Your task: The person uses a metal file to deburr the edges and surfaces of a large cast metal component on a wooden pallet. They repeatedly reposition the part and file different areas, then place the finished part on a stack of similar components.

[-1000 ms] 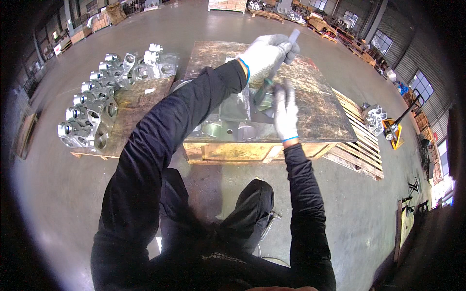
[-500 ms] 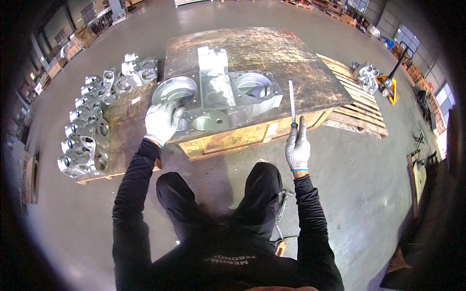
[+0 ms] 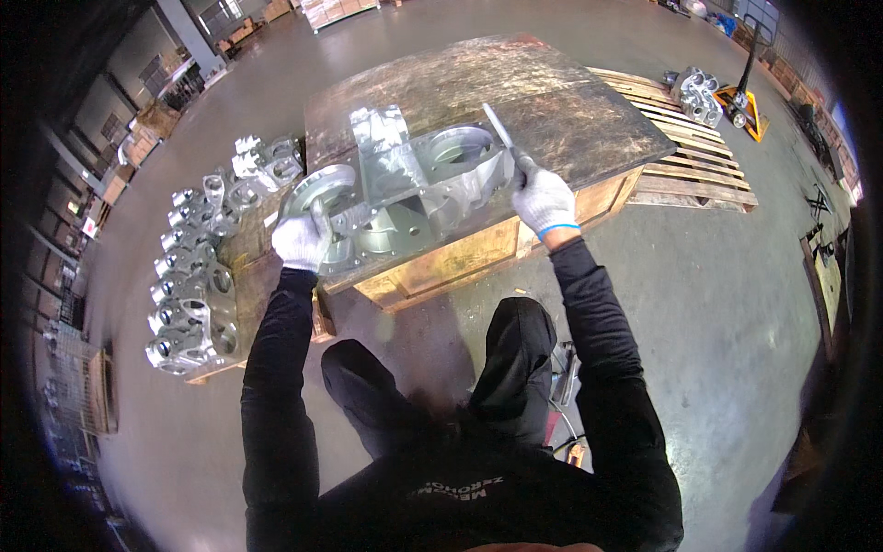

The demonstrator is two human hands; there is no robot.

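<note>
Left hand grips the casting flange, right hand clenches a file; overhanging the surface edge, the casting could tip.

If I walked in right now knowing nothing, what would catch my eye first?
Probably the big silvery metal casting lying on a worn wooden platform at the centre. A person's white-gloved left hand rests on its round flange, while the gloved right hand holds a slim metal file against its far edge. To the left, a row of similar shiny castings sits on a pallet.
</note>
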